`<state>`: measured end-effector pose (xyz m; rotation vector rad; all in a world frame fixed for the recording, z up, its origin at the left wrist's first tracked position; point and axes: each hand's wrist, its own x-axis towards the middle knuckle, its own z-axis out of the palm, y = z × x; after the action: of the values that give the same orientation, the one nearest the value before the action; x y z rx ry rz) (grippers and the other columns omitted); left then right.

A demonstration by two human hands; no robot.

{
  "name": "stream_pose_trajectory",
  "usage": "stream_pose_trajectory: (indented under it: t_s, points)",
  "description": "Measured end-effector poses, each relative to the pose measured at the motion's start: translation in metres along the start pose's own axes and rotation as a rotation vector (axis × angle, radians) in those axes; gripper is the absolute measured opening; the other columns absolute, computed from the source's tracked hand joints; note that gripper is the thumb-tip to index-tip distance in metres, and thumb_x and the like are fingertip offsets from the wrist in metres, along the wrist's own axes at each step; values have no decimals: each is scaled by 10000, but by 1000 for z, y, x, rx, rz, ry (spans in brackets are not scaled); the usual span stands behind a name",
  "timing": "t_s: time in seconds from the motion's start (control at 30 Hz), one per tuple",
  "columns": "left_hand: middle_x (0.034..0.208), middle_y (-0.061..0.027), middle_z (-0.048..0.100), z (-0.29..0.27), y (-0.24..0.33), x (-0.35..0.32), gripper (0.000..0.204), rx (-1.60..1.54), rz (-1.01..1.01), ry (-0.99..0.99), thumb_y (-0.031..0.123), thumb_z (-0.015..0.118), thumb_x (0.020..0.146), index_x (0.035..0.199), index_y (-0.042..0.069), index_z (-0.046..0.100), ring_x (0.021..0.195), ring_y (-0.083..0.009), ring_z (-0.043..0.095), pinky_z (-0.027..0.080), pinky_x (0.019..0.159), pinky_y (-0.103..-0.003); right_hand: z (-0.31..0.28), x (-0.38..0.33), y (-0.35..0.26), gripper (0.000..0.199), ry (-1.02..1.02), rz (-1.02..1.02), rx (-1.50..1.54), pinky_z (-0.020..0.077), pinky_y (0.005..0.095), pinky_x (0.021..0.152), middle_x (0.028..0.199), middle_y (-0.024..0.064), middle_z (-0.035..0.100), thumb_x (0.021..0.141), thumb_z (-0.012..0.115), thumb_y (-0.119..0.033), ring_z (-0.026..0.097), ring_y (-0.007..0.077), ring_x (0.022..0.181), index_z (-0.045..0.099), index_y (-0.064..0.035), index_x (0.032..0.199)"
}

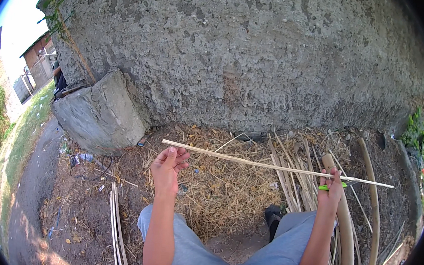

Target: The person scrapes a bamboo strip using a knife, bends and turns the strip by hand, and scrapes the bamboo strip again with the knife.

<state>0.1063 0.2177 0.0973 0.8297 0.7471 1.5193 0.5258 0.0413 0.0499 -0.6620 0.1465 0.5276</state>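
Observation:
A long, pale bamboo strip [249, 162] stretches across in front of me, nearly level and slightly lower on the right. Close to its left end is my left hand [167, 166], its fingers loosely curled with a gap between thumb and fingers. The strip passes just beyond those fingertips; whether they touch it is hard to tell. My right hand [333, 189] is closed round the strip's right part and also grips a small knife with a bright green handle [325, 187]. The knife's blade lies close to the strip, partly hidden by the fingers.
Dry shavings [222, 189] cover the ground between my knees. Split bamboo strips [293, 182] and a thick bamboo pole [345, 235] lie at the right, with more strips [116, 230] at lower left. A rough grey wall [258, 61] and a concrete block [100, 112] stand ahead.

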Motion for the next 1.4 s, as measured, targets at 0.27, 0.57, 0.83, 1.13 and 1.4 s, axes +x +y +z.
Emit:
stream_pose_trajectory:
  t_s: [0.27,0.57,0.83,1.13,1.4]
  points:
    - [845,-98,702,-2,-19,-7,162,443,-76,-232,156,633,937,945,-2,673,764,-174,710,524,571,-243,9,-12,4,167,22,-39,-6,537,417,956,934,14,608,1021,498,-196,278,64,448,533,-34,1034]
    - [1098,-218,655,7,-44,-34,410,1616,273,-292,275,631,908,1177,-30,582,895,-414,657,533,713,-505,6,-12,10,229,10,-9,-27,529,383,957,899,-1,595,1005,537,-274,281,66,454,545,-46,1025]
    - [1149,-137,593,30,-25,-42,375,1077,811,-95,83,710,829,1176,16,584,999,-301,612,525,751,-432,18,-23,12,194,79,-72,39,525,411,982,934,24,602,999,549,-215,280,66,449,528,-59,1114]
    - [1192,-110,591,40,-31,-53,348,1295,1074,-292,228,765,805,1071,48,632,1169,-321,532,383,1001,-472,19,-33,22,189,18,-63,-32,554,378,905,927,-12,597,961,621,-275,344,54,486,506,-133,1006]
    - [1139,-55,625,49,-44,-60,348,1267,1149,-374,332,794,774,994,93,669,1188,-273,536,294,1087,-484,32,-58,37,248,-27,-49,-140,537,336,830,928,-41,588,922,678,-325,396,45,584,508,-164,1005]
